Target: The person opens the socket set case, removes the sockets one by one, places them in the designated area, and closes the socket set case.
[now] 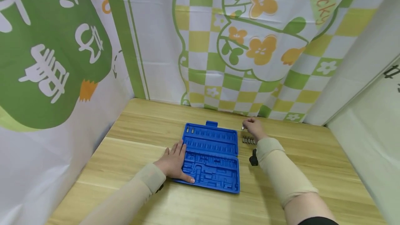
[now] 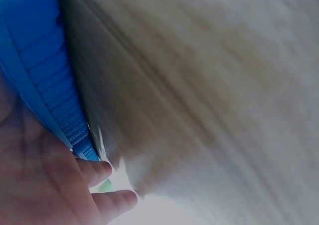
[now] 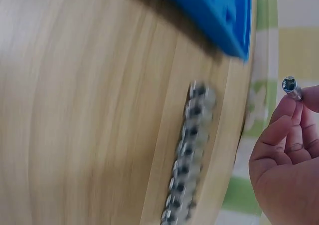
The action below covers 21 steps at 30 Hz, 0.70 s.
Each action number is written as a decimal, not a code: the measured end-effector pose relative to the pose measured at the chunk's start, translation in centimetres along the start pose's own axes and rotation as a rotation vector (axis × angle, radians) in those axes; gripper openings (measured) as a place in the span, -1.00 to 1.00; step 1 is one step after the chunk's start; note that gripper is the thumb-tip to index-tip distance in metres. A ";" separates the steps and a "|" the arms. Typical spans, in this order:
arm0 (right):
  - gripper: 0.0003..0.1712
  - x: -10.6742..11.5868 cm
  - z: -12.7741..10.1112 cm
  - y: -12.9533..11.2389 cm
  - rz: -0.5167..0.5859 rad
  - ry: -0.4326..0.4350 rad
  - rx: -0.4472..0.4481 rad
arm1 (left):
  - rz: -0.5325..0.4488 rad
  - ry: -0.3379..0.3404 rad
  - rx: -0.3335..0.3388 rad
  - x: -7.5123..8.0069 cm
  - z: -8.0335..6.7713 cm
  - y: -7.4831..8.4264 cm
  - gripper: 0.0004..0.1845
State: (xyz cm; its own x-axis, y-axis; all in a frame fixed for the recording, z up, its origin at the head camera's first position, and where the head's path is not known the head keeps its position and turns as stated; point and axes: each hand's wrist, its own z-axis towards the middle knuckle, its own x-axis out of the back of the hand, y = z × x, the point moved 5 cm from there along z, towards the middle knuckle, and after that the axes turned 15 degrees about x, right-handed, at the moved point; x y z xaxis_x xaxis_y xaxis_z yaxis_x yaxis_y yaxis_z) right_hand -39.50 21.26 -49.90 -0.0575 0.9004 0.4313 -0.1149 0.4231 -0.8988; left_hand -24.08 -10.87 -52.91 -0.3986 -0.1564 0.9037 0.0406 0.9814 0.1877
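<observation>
An open blue plastic tool case [image 1: 210, 164] lies flat on the table with its moulded slots facing up. Two small metal sockets [image 1: 192, 131] sit in its upper left slots. My left hand [image 1: 172, 161] rests on the case's left edge, fingers extended and thumb over the lower part. Beyond the case's upper right corner, my right hand [image 1: 254, 127] pinches a small metal socket [image 3: 290, 87] between thumb and fingers, its hollow end showing in the right wrist view. Just below that hand stands a row of several metal sockets [image 3: 185, 157], partly hidden by the wrist in the head view.
The wooden table [image 1: 131, 148] extends around the case. A patterned curtain [image 1: 200, 65] hangs along its back edge, with white cloth on the left and right sides. A black strap piece [image 1: 253, 158] hangs by the right wrist.
</observation>
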 end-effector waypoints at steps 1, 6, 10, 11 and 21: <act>-0.65 0.5 -0.1 0.2 -0.008 0.003 0.002 | 0.002 0.001 0.000 0.0 0.0 0.0 0.52; -0.58 3.3 -0.7 0.9 -0.062 -0.020 0.002 | 0.004 0.004 -0.007 -0.1 -0.1 0.0 0.50; -0.55 6.1 -1.4 1.8 -0.151 -0.026 0.002 | -0.004 -0.006 -0.019 -0.2 -0.1 0.3 0.50; -0.54 6.7 -1.6 2.1 -0.176 -0.028 0.006 | -0.008 -0.009 -0.019 -0.3 -0.1 0.3 0.50; -0.55 10.1 -2.5 4.1 -0.298 -0.032 -0.007 | -0.027 0.009 0.001 0.2 -0.5 0.3 0.50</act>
State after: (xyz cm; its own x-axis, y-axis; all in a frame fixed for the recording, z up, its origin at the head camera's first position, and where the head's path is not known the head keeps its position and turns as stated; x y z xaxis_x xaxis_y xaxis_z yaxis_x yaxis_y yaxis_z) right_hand -38.09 32.33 -49.42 -0.0537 0.7329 0.6782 -0.1244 0.6690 -0.7328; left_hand -23.66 -10.65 -52.45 -0.3910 -0.1835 0.9019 0.0295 0.9769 0.2116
